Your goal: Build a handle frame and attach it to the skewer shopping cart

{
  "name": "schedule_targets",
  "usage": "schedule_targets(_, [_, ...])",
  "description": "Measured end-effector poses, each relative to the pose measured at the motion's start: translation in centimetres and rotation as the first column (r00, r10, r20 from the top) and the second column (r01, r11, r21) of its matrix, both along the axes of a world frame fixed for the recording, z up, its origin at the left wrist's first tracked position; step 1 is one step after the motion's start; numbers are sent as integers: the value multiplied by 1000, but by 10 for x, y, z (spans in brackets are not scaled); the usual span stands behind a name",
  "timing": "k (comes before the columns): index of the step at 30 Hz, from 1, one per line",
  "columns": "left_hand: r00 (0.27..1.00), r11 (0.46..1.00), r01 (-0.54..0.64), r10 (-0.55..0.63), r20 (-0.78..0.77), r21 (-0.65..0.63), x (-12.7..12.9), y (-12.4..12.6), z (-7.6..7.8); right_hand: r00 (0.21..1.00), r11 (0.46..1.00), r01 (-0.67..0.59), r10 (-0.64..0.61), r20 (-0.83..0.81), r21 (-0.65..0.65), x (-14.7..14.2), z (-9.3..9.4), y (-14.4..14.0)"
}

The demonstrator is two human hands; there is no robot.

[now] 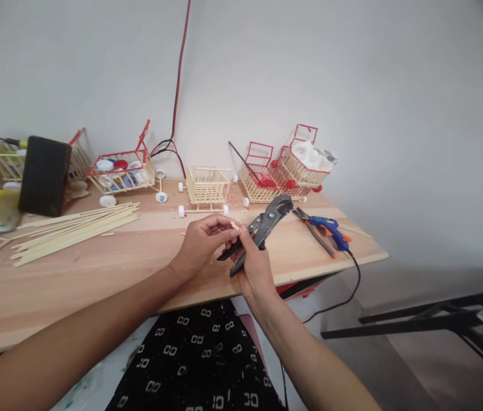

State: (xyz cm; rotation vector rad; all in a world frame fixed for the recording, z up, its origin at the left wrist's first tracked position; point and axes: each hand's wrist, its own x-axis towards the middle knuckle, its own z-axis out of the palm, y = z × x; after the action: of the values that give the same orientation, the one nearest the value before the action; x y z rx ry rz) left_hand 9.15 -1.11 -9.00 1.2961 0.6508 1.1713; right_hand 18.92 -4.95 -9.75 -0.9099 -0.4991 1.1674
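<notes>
Black pliers in right hand's closed grip; left hand pinching stick piece.

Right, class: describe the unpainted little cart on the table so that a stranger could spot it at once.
Start at the wooden table and go to its back edge by the white wall. Between two groups of red-trimmed carts, just right of the hanging red and black cable, stands the plain cart. Unlike its neighbours it has no red paint and holds nothing.

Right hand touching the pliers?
Touching. The head view shows the right hand wrapped around the black handles of the pliers, no gap.
</notes>
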Motion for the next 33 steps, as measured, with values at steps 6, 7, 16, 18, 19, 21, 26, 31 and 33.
schedule_targets(6, [1000,1000,18,-18,-25,-24,-3,1,1,999,999,43,-43,-8,32,-8,-5,0])
schedule_targets(7, [999,998,39,-39,-10,-48,-3,2,0,999,999,33,-33,-12,31,-7,-6,0])
schedule_targets(16, [967,880,222,-144,209,-419,-8,13,-2,971,983,-182,179,158,3,28,-1,-4])
schedule_targets(18, [971,870,214,-140,194,-443,-9,14,-3,961,980,-198,198,193,-18,30,-1,-6])
schedule_targets(19, [972,873,217,-151,182,-437,-9,14,-3,956,978,-207,208,207,-27,30,-1,-7])
schedule_targets(21, [974,889,218,-168,155,-402,-8,14,-4,947,974,-221,226,228,-47,29,-1,-9])
schedule_targets(26, [984,930,177,-161,77,-321,-8,15,-6,942,973,-222,232,244,-67,24,1,-11])
schedule_targets(31, [987,978,109,-127,-96,-178,-11,18,-7,942,966,-245,258,215,-86,29,1,-13])
schedule_targets(33, [983,993,54,-71,-172,-104,-13,17,-4,923,953,-281,301,240,-116,37,3,-13])
